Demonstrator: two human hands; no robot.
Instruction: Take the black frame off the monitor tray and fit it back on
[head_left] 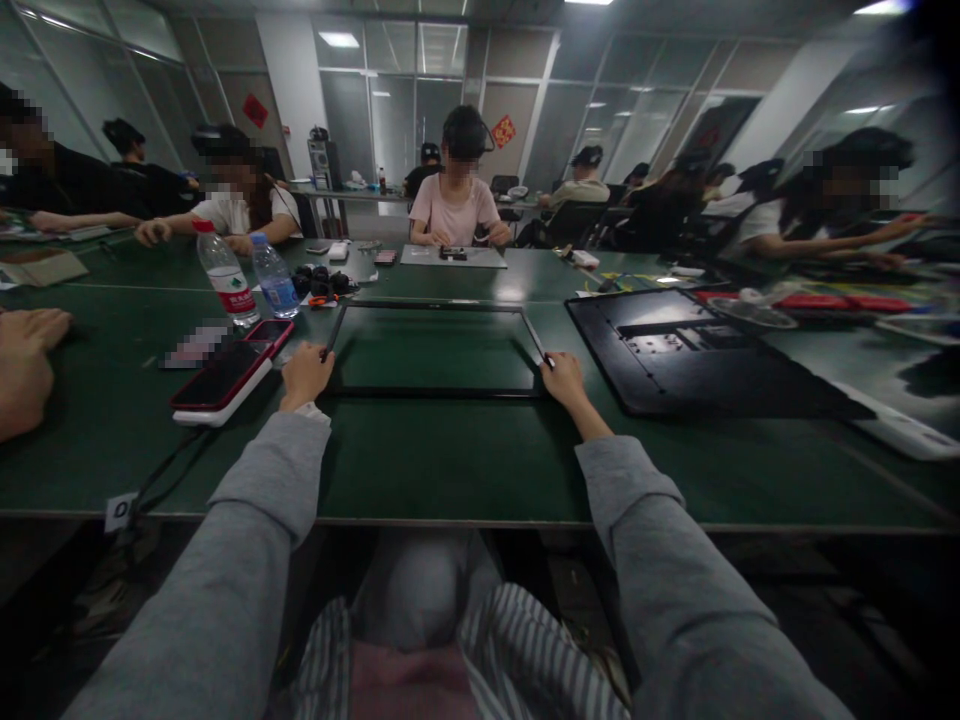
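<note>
A thin black rectangular frame [442,393] is held just over the green table [450,460], and the green surface shows through its open middle. My left hand [307,374] is closed on the frame's left side. On the opposite side, my right hand [564,379] grips the frame's right edge, fingers closed round it. To the right of my right hand lies a large black panel [675,370] with cutouts and small fittings. A phone in a red case [221,375] rests on a white object, left of my left hand.
Two water bottles, one red-capped [229,280] and one blue-capped [276,285], stand at the back left beside black items [322,282]. Another person's hand [26,365] rests at the far left. Across the table a person in pink [457,205] works over a white board [420,257].
</note>
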